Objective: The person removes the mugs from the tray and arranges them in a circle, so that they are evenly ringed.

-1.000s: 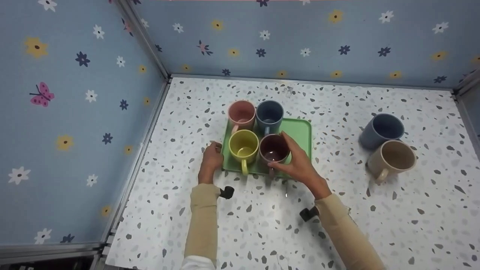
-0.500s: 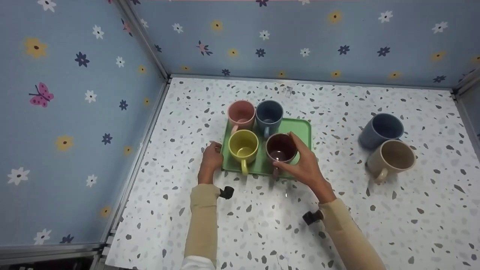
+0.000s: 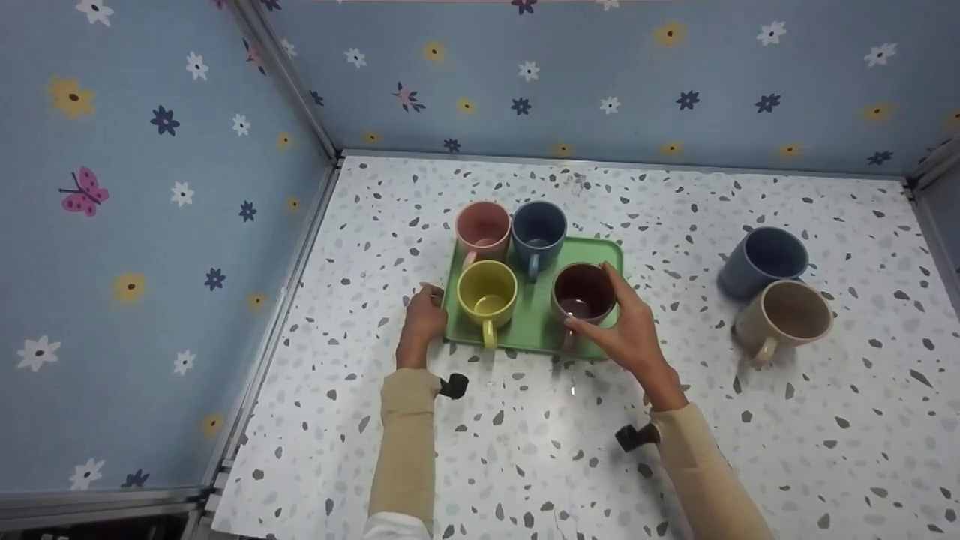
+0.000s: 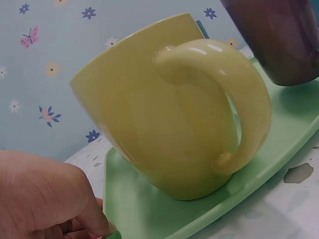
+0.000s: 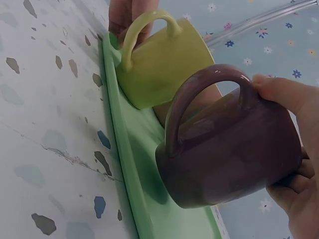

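Note:
My right hand (image 3: 628,330) grips a dark maroon mug (image 5: 234,149) by its sides, thumb near the handle and fingers round the far side. The mug is over the right part of a green tray (image 3: 534,315); a shadow lies under it, and its base looks slightly off the surface. At the tray's left edge, my left hand (image 3: 426,313) pinches the rim between thumb and curled fingers, partly hidden. Beside it on the tray stands a yellow mug (image 4: 164,114), handle toward me. Behind are a pink mug (image 3: 482,229) and a blue mug (image 3: 539,232).
To the right on the speckled table (image 3: 510,465) stand another blue mug (image 3: 742,266) and a beige mug (image 3: 757,322), close together. Flowered blue wall panels (image 3: 570,75) border the table at the back and left.
My right hand has moved the maroon mug to the right, away from the yellow mug, widening the gap between them. The left hand and the tray have stayed in place.

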`<state>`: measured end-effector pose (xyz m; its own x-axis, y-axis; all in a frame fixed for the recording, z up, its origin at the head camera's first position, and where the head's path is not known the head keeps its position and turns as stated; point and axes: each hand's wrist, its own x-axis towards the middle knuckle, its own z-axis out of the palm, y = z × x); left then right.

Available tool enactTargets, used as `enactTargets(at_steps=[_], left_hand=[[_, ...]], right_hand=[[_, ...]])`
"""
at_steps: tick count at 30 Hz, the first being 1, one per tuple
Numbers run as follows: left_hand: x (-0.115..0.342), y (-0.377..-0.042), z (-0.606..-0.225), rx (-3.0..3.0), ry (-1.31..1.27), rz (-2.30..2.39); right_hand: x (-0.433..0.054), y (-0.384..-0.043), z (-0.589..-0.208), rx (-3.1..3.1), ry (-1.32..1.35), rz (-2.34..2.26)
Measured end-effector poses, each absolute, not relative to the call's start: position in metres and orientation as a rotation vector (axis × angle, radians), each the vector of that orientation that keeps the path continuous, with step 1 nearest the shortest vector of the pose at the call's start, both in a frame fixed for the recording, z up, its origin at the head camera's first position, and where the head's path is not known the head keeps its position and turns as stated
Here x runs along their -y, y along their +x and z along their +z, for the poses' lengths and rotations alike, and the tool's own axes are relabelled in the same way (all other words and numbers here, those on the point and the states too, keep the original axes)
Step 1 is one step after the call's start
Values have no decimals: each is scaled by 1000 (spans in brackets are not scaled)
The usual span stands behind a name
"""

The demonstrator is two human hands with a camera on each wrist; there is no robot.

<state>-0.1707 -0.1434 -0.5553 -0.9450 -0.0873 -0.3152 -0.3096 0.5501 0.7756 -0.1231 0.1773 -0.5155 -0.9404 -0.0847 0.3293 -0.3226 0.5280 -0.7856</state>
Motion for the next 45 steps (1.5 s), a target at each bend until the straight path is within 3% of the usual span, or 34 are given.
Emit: enactTargets(at_steps=[45], left_hand=[[143, -171, -555, -2513, -343, 1326]], right_hand=[[-247, -99, -504, 2395, 103, 1307]])
